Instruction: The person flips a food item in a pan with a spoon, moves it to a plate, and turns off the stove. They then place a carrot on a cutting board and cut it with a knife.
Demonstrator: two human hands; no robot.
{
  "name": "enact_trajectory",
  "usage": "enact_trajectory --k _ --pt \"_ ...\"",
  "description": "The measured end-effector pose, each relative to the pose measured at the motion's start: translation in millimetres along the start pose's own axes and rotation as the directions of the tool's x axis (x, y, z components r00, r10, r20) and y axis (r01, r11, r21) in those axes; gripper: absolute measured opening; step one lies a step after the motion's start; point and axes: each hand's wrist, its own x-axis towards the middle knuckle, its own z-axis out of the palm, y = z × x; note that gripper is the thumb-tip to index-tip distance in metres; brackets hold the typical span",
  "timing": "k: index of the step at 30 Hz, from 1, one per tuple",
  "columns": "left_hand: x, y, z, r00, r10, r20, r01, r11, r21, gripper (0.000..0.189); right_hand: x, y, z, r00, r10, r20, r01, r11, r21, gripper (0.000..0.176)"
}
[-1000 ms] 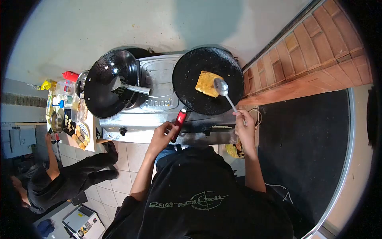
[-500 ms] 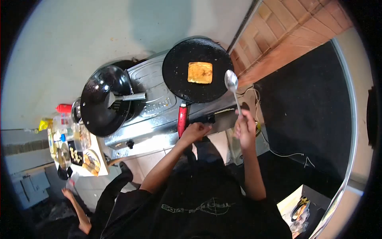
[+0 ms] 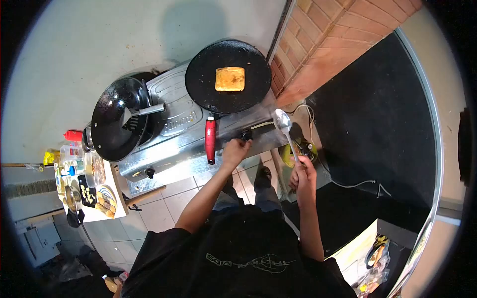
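A square, golden-brown piece of food lies on a round black flat pan, whose red handle points toward me. This pan rests on the right side of a silver gas stove. My left hand is at the stove's front, its thumb and fingers closed on a black control knob. In my right hand is a metal spoon, gripped by its handle with the bowl up, off the stove's right end.
A black wok with a slotted spatula in it stands on the stove's left side. Further left, a small table bears food containers, and a red bottle is behind. A brick pillar and a gas cylinder are at right.
My left hand has reached the knob. The spoon has come lower, away from the pan's edge. The view has shifted, and the other person's arm at lower left has mostly left it.
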Motion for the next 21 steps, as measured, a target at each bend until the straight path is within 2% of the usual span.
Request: enact_trajectory --k 1,4,5,8,9,11,12,13,18,21 --pt "2.8 -4.4 4.5 1.000 -0.003 -0.016 0.003 1.000 0.000 0.050 4.2 -4.6 -5.8 0.998 -0.010 0.060 0.009 1.000 0.017 0.016" --pt "0.1 -1.0 13.5 0.981 -0.055 -0.185 0.018 0.981 -0.195 0.050 16.8 -13.5 -26.9 0.991 -0.004 0.133 0.001 1.000 0.026 0.016" --pt "-0.5 2.5 16.1 0.978 -0.062 -0.197 0.023 0.981 -0.193 0.050 18.7 -17.2 -33.5 0.990 0.012 0.144 -0.015 1.000 0.016 0.016" --pt "-1.1 9.9 25.2 0.921 -0.062 -0.385 0.033 0.996 -0.082 0.039 27.0 -24.3 -57.3 0.979 0.016 0.203 -0.022 0.999 0.028 0.016" --pt "-3.4 16.7 26.9 0.916 -0.071 -0.395 0.042 0.996 -0.082 0.039 29.8 -26.4 -65.6 0.974 0.016 0.228 -0.022 0.999 0.024 0.016" --pt "-8.6 29.0 28.9 0.871 -0.107 -0.479 0.115 0.993 -0.011 0.036 32.1 -30.0 -80.1 0.969 0.042 0.244 -0.046 0.999 0.013 0.016" --pt "-9.5 34.6 30.2 0.871 -0.105 -0.480 0.158 0.985 0.073 0.030 34.6 -32.3 -86.2 0.967 0.058 0.248 -0.061 0.998 0.002 0.016" --pt "-10.9 39.2 30.8 0.865 -0.109 -0.489 0.165 0.984 0.072 0.030 36.7 -33.9 -92.2 0.964 0.059 0.259 -0.062 0.998 0.002 0.016" --pt "-10.3 39.9 36.9 0.849 0.078 -0.523 0.125 0.931 0.343 0.026 42.0 -33.9 -112.4 0.964 0.071 0.256 -0.064 0.997 -0.034 0.018" --pt "-25.8 40.4 26.9 0.881 0.015 -0.473 0.130 0.954 0.271 0.029 50.9 -33.8 -113.1 0.957 0.088 0.275 -0.065 0.994 -0.091 0.020"
